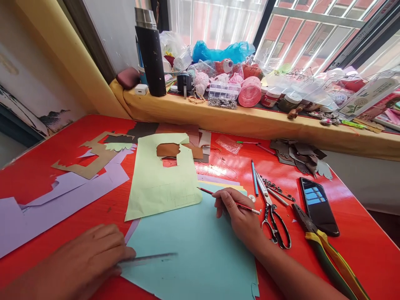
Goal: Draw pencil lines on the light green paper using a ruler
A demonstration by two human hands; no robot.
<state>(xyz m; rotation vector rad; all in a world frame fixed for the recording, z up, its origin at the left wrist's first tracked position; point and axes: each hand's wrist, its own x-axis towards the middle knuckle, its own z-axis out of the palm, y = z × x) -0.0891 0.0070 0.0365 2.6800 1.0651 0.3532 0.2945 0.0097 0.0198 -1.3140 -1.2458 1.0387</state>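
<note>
The pencil [206, 191] lies in the right hand [234, 212], its sharpened end pointing left over the right edge of the light green sheet [165, 189]; whether the tip touches the paper, I cannot tell. Thumb and fingers are closed around the shaft, and the eraser end sticks out on the other side, towards the scissors [268, 199].

The left hand [93, 254] is closed on one end of a thin strip [156, 256], which reaches rightward over the blue sheet [196, 258]. The strip is blurred, so contact with the paper cannot be told.

The green sheet bears faint ruled lines in its lower part and an irregular cut-out higher up, with brown paper showing through. Its lower edge overlaps the blue sheet, which spreads broadly between the two hands and runs down to the bottom of the view.

On the right, the stack's edge comes near the scissor handles; beyond them lie the pliers [315, 233] and the phone [318, 204], with a strip of red tabletop [353, 221] between the phone and the table's slanting right edge. On the left, purple paper [78, 204] reaches close to the green sheet. The cloth-covered sill [200, 116] bounds the far side.
</note>
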